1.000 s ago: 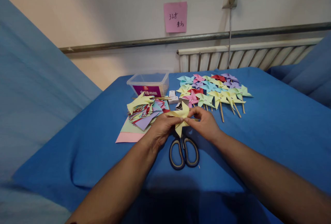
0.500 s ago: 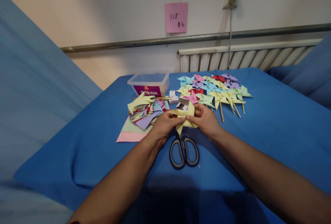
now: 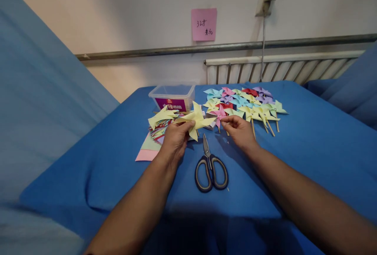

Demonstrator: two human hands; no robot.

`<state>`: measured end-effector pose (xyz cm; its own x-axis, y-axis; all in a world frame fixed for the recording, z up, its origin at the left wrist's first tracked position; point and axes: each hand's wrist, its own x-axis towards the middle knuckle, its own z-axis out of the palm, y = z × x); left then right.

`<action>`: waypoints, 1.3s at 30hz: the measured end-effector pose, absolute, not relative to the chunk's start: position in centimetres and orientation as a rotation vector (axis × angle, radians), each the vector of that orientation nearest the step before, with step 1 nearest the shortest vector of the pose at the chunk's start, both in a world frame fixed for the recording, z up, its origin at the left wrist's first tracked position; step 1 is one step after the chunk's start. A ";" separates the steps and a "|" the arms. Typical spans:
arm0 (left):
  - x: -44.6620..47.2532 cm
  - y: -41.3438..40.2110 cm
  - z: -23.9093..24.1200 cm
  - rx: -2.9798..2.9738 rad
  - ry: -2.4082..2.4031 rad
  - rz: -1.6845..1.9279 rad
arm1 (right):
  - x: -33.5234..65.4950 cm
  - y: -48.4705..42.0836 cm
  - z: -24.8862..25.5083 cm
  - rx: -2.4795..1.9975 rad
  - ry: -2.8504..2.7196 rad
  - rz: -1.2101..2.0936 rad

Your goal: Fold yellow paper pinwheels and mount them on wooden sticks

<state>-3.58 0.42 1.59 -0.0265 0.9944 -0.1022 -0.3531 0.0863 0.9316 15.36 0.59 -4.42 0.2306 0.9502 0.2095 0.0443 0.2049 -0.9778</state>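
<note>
A yellow paper pinwheel [image 3: 198, 121] is pinched at its centre between the thumb and fingers of my left hand [image 3: 176, 136]. To the right of it, my right hand [image 3: 239, 129] has its thumb and fingertips pressed together; whatever is in that pinch, if anything, is too small to make out. Below both hands lie dark-handled scissors [image 3: 207, 164], closed, blades pointing away from me. Behind my right fingertips shows a pink pinwheel [image 3: 220, 113] among several finished pinwheels on sticks [image 3: 250, 102]. A small box [image 3: 209, 124] is partly hidden between the hands.
A pile of folded colored papers [image 3: 161, 123] lies left of my left hand, over flat pink and green sheets [image 3: 147, 153]. A clear plastic tub [image 3: 172, 96] with a purple label stands behind it. The blue-covered table [image 3: 112, 141] meets the wall with a radiator [image 3: 282, 68].
My hands have moved apart. The left one carries the yellow pinwheel a little left and up, its blades now spread; the right one has let go of it. The scissors' blades are now uncovered.
</note>
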 end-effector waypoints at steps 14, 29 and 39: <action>-3.7 1.4 0.4 0.730 0.935 1.437 | 12.6 2.8 -4.4 -1.493 -1.943 0.228; -3.8 1.4 0.0 0.693 0.890 1.469 | 12.6 2.7 -2.2 -1.657 -2.372 0.186; -4.0 1.8 -0.5 0.713 0.916 1.430 | 11.2 4.4 -1.4 -1.768 -2.400 0.252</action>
<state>-3.98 1.79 -0.54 -0.0773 0.9922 -0.0980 -0.5038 0.0460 0.8626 11.25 4.35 -1.44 -0.2942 0.9555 0.0210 0.9304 0.2913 -0.2224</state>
